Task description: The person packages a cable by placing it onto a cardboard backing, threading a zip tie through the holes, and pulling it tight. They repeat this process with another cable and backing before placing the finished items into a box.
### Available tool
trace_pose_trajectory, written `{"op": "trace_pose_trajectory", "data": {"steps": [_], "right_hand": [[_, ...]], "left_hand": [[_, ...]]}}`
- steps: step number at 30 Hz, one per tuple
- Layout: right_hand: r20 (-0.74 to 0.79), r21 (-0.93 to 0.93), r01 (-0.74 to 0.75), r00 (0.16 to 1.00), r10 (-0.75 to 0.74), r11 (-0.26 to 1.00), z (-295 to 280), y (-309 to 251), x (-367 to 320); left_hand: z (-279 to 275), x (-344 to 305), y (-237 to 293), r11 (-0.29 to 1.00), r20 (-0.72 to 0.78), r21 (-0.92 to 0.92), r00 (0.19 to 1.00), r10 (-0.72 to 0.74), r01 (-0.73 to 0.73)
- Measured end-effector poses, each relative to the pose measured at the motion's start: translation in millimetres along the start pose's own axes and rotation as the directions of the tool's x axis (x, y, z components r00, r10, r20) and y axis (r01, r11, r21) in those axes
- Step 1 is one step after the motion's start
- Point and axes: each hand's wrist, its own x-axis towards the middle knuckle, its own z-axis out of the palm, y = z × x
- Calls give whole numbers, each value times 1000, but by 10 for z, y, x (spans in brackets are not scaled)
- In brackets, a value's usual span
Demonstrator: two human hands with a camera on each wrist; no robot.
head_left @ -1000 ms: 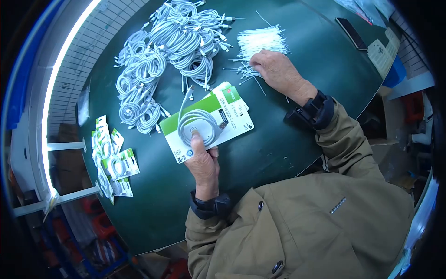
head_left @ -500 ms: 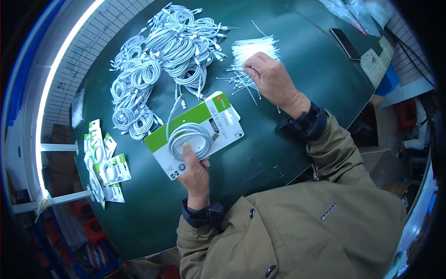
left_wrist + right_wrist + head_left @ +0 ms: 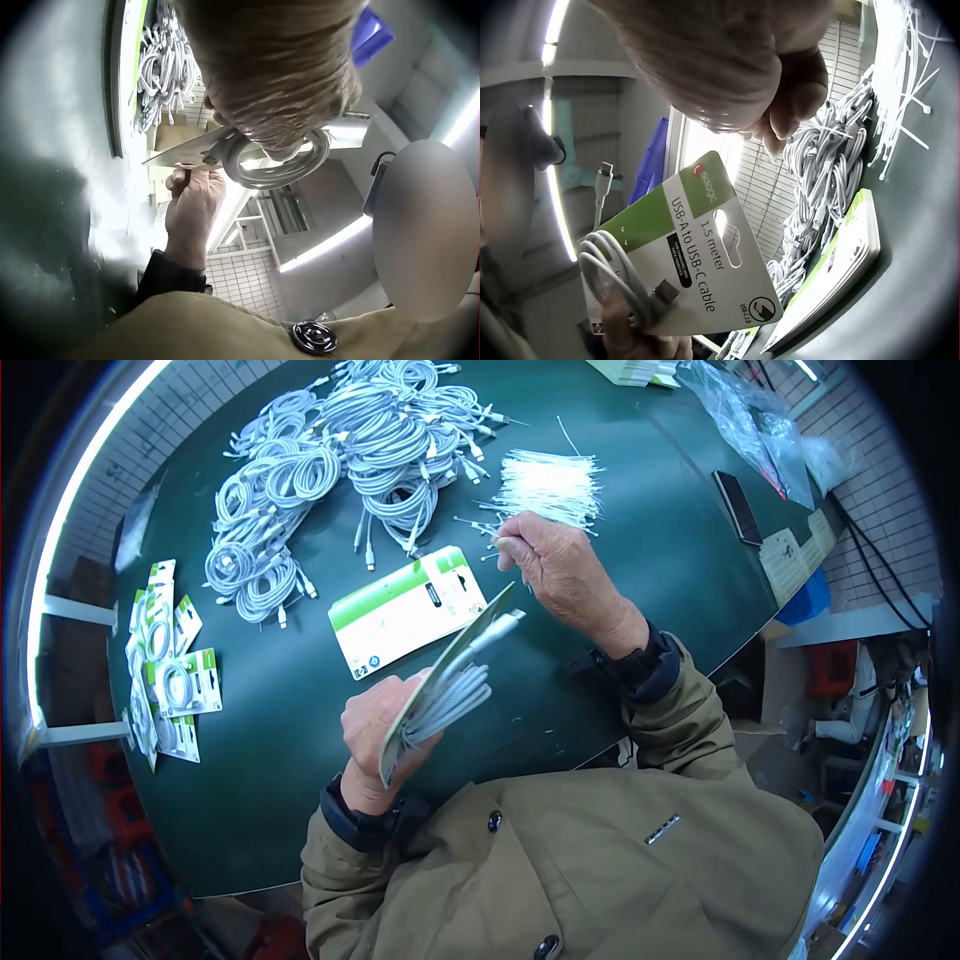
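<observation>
My left hand (image 3: 375, 725) grips a green-and-white packaging card (image 3: 705, 262) printed "USB-A to USB-C cable", with a coiled white cable (image 3: 452, 695) held flat against its face. In the head view this card is tilted nearly edge-on, so its print is hidden there. The cable's plug (image 3: 604, 184) sticks up beside the card in the right wrist view. Thumb and curled fingers of my right hand (image 3: 570, 570) come together at the near edge of a pile of white cable ties (image 3: 548, 485). A small pale tip shows at those fingertips in the right wrist view.
More cards (image 3: 405, 620) lie stacked on the green table (image 3: 270, 760), behind the held card. A large heap of coiled cables (image 3: 385, 435) lies at the back. Cards with cables on them (image 3: 175, 685) are at the left; a phone (image 3: 738, 508) lies at the right.
My left hand has turned the card and coil from face-up to nearly edge-on, uncovering the stacked cards. My right hand has drawn back from the cable ties toward the card.
</observation>
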Motion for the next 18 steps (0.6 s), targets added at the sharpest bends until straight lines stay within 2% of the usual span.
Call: {"op": "trace_pose_trajectory", "data": {"steps": [1,4,8,9,12,15,18], "right_hand": [[7,6,16,1000,-16,1000,4,-8,2],[-3,-65,199,980,-199,978,-12,-18,51],[83,88,141,985,-148,986,-82,-114,19],[101,238,41,993,-67,970,-87,-183,-8],[136,546,-27,989,-56,837,-118,-327,-69],[231,659,-72,967,-110,748,-179,-485,-111],[306,630,32,908,-286,776,-195,-558,-117]], "left_hand": [[13,5,10,1000,0,-15,1000,28,-28],[24,104,88,991,21,-43,992,126,-125],[17,114,150,975,82,-11,971,224,-224],[4,117,181,971,102,-3,966,239,-240],[0,103,263,961,153,6,950,273,-277],[-48,83,355,960,253,-6,928,273,-281],[-54,97,395,958,298,-29,912,282,-287]]}}
